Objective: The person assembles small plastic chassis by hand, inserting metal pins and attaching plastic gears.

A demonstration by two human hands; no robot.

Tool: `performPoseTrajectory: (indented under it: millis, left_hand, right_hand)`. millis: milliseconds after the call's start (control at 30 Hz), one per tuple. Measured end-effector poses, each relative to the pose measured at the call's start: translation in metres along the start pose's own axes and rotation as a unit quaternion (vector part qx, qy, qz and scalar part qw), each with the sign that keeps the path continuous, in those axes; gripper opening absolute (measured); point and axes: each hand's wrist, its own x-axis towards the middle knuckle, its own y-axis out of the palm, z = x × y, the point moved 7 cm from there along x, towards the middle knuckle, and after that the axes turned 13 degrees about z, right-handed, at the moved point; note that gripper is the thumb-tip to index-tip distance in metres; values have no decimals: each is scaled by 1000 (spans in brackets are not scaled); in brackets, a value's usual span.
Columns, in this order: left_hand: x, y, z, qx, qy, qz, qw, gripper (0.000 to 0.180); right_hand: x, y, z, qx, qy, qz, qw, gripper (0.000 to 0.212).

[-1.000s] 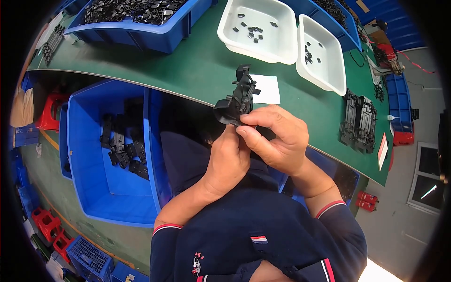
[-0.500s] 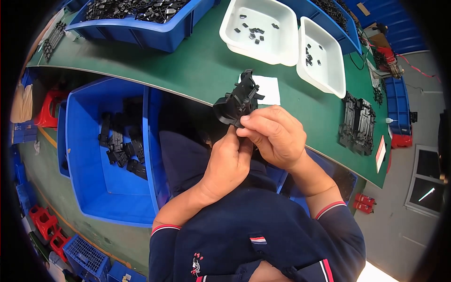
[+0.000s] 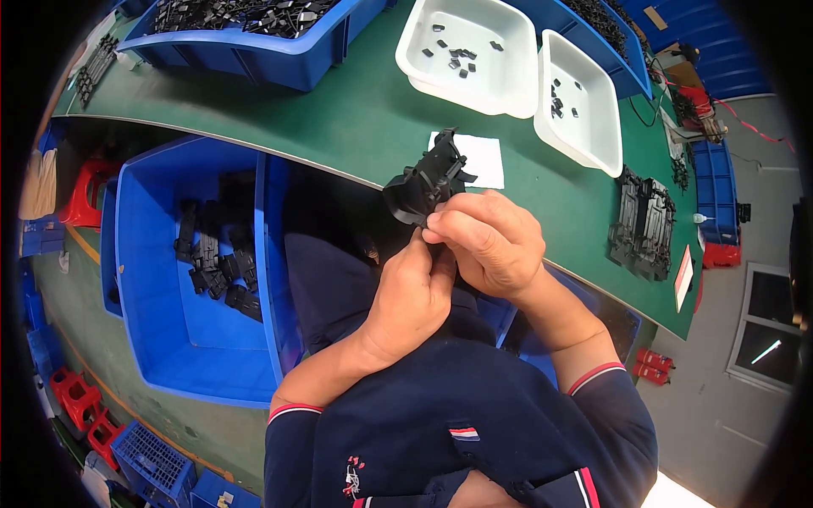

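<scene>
A black moulded plastic part (image 3: 428, 179) with clips and a curved lower end is held up at the table's near edge. My left hand (image 3: 412, 288) grips its lower end from below, thumb and fingers closed. Against the same end, on its right side, my right hand (image 3: 494, 241) pinches with thumb and forefinger; whether a small piece sits between those fingertips is hidden. Behind the part a white sheet of paper (image 3: 484, 161) lies on the green table (image 3: 356, 118).
Two white trays (image 3: 467, 85) (image 3: 584, 127) hold small black pieces. A blue bin (image 3: 318, 59) of black parts stands at the far left. Black assemblies (image 3: 642, 220) lie on the table's right. Below the edge, left of my legs, is a large blue crate (image 3: 195, 360) with black parts.
My right hand has shifted slightly left and its fingers have curled a little more against the part. The black part and my left hand stay almost where they were.
</scene>
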Motion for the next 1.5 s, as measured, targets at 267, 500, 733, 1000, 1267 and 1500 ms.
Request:
performPoseTrajectory:
  millis: [267, 500, 733, 1000, 1267, 1500]
  left_hand:
    - [1, -4, 1, -59, 15, 27, 998, 22]
    - [2, 2, 3, -233, -28, 74, 969, 27]
    - [7, 15, -15, -371, -80, 153, 912, 33]
    - [10, 46, -14, -375, -139, 216, 891, 37]
    - [23, 81, -25, -374, -174, 254, 875, 39]
    - [38, 114, -28, -316, -138, 309, 886, 48]
  right_hand:
    - [-2, -9, 0, 25, 70, 6, 997, 33]
    - [-31, -32, -18, 127, 244, -78, 958, 26]
    - [-83, -33, -44, 402, 458, -140, 781, 25]
    - [-114, -35, -33, 514, 474, -139, 701, 23]
    - [-147, -49, -31, 556, 504, -178, 636, 19]
    - [-186, -101, -40, 485, 506, -263, 663, 14]
